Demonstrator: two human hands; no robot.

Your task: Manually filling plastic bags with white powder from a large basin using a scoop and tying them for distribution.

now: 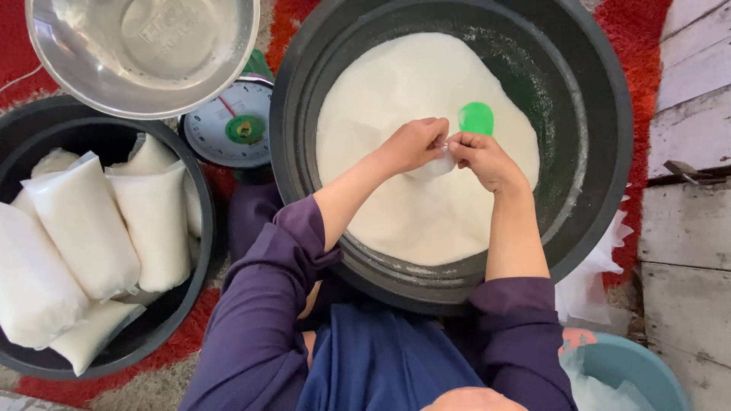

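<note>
- Red shag rug (pixel 655 46) and pale wooden boards (pixel 689 228) lie under everything, with a big black tub (pixel 609 129) as the landmark at the middle.
- Both hands meet above the tub's centre: the left hand (pixel 413 143) and right hand (pixel 481 158) each pinch, fingertips together, the rim of a small clear plastic bag (pixel 437 165).
- That bag looks thin, limp and slippery, light while unfilled; its mouth edge, held at two opposite points, seems the sensible grip, since the film would likely crumple or slide elsewhere.
- White powder (pixel 403 84) fills the tub beneath the hands; it appears loose and easily spilled.
- A green scoop (pixel 477 117) lies on the powder just beyond the right hand, its handle buried or hidden.
- Left of the tub stand a dial scale (pixel 232 125), a steel bowl (pixel 145 46) and a second black tub (pixel 164 323) of filled bags (pixel 84 221).
- Hidden: most of the small bag sits behind the knuckles, so whether it is open cannot be told; a blue bucket (pixel 632 365) at the tub's lower right is cut off.
</note>
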